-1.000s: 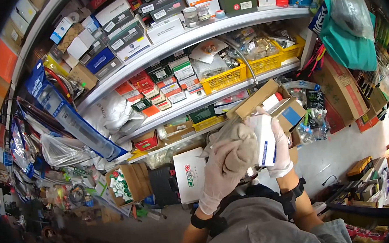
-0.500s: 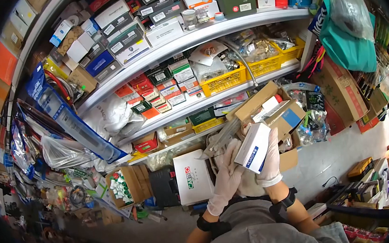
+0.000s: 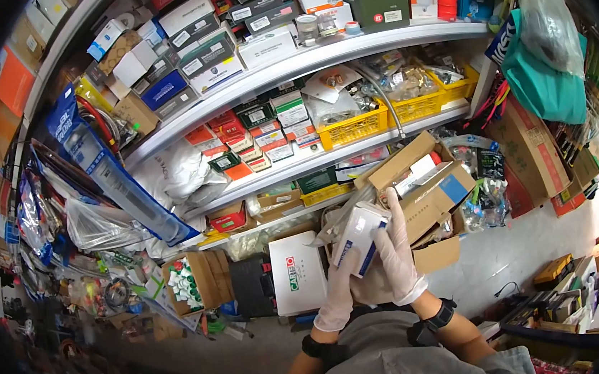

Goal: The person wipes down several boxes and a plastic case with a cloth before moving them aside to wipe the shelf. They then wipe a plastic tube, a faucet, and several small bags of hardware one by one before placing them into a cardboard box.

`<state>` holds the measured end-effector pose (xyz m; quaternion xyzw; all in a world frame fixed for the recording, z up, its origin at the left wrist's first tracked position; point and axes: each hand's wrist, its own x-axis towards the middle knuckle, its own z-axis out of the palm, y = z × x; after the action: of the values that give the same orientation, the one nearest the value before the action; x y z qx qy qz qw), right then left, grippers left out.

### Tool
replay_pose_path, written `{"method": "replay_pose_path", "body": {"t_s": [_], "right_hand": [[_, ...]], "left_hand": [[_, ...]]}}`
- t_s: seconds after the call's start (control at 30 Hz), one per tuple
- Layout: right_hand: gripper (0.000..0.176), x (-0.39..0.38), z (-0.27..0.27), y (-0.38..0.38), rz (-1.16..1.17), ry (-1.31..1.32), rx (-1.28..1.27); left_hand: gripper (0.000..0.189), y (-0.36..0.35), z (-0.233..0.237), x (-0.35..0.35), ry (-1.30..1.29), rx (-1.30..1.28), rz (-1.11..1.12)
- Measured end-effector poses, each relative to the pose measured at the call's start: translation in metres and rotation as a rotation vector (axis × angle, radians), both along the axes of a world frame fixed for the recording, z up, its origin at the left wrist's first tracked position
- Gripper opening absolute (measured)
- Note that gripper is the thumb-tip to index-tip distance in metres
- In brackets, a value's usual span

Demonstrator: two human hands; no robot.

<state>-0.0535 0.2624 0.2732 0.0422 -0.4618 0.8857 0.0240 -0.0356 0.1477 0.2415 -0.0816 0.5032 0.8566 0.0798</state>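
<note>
A white box with a blue printed end point(image 3: 362, 240) is tilted in front of my body. My left hand point(image 3: 334, 293), in a pale glove, grips it from the left and below; the box hides part of those fingers. Close against the box's right side is my right hand point(image 3: 401, 267), gloved too, with its fingers stretched upward and its thumb near the box edge. Just behind it stands an opened cardboard carton point(image 3: 435, 206) holding smaller boxes. To the left lies a white case with green and red lettering point(image 3: 299, 273).
Shelves point(image 3: 302, 60) packed with small boxes rise ahead, with yellow baskets point(image 3: 355, 130) of fittings on the middle level. A carton of green-and-white parts point(image 3: 211, 278) sits at left. A large carton point(image 3: 526, 147) and a teal bag point(image 3: 545, 80) are at right.
The white box has moved left and turned, passing from my right hand to my left. My right hand's fingers have loosened and straightened. The view has shifted slightly.
</note>
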Motion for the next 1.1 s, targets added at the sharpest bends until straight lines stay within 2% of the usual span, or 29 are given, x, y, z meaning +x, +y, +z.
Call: {"method": "replay_pose_path", "body": {"t_s": [0.07,0.1,0.17,0.23,0.3,0.33,0.37,0.43,0.47,0.5,0.57,0.63,0.67,0.7,0.77,0.8,0.9,1.0,1.07,1.1], "right_hand": [[0.083,-0.006,-0.02,0.003,-0.07,0.128,0.372],[0.09,-0.004,-0.014,0.011,0.016,0.138,0.58],[0.09,-0.001,-0.01,0.016,0.178,0.196,0.884],[0.088,0.0,-0.013,0.019,0.179,0.259,0.914],[0.084,0.0,-0.019,0.023,0.249,0.276,1.062],[0.076,0.001,-0.016,0.023,0.224,0.292,1.07],[0.076,0.002,-0.016,0.023,0.226,0.293,1.069],[0.069,0.004,-0.015,0.025,0.109,0.289,1.256],[0.062,0.005,-0.009,0.021,-0.028,0.331,1.274],[0.062,0.004,-0.009,0.019,-0.026,0.332,1.276],[0.059,0.001,-0.01,0.018,-0.129,0.358,1.444],[0.058,-0.002,-0.003,0.016,-0.166,0.349,1.502],[0.057,-0.002,-0.001,0.016,-0.196,0.338,1.561],[0.057,-0.003,-0.004,0.017,-0.201,0.336,1.561],[0.061,-0.006,-0.012,0.02,-0.139,0.324,1.521],[0.061,-0.007,-0.007,0.022,-0.144,0.324,1.523],[0.078,-0.009,0.005,0.032,-0.228,0.31,1.216],[0.078,-0.015,-0.002,0.029,-0.333,0.203,0.866],[0.08,-0.015,-0.005,0.02,-0.282,0.21,0.771],[0.081,-0.014,-0.007,0.015,-0.228,0.218,0.678]], "left_hand": [[0.051,-0.01,0.002,0.003,-0.012,0.137,-0.014],[0.052,-0.015,0.0,0.005,-0.007,0.13,0.013],[0.056,-0.027,-0.01,0.004,0.0,0.072,0.012],[0.058,-0.031,-0.004,0.008,-0.01,0.1,-0.007],[0.062,-0.036,-0.01,0.01,-0.028,0.129,-0.059],[0.062,-0.04,-0.015,0.008,-0.029,0.129,-0.058],[0.06,-0.045,-0.019,0.007,0.01,0.023,-0.113],[0.062,-0.048,-0.023,0.005,0.05,-0.109,-0.177],[0.065,-0.05,-0.024,0.004,0.052,-0.135,-0.185],[0.068,-0.05,-0.024,0.004,0.026,-0.163,-0.185],[0.071,-0.047,-0.02,0.005,0.002,-0.192,-0.187],[0.072,-0.038,-0.006,0.007,0.15,-0.248,-0.142],[0.07,-0.037,-0.014,0.006,0.172,-0.207,-0.147],[0.067,-0.035,-0.017,0.004,0.193,-0.165,-0.153],[0.059,-0.032,-0.015,0.006,0.239,-0.326,-0.022],[0.059,-0.032,-0.014,0.004,0.243,-0.325,-0.024],[0.05,-0.038,-0.006,0.001,0.075,-0.167,0.096],[0.045,-0.035,0.008,0.0,0.078,-0.178,0.167],[0.046,-0.036,0.003,0.0,0.195,-0.484,0.182],[0.046,-0.034,0.012,0.003,0.137,-0.64,0.109]]}}
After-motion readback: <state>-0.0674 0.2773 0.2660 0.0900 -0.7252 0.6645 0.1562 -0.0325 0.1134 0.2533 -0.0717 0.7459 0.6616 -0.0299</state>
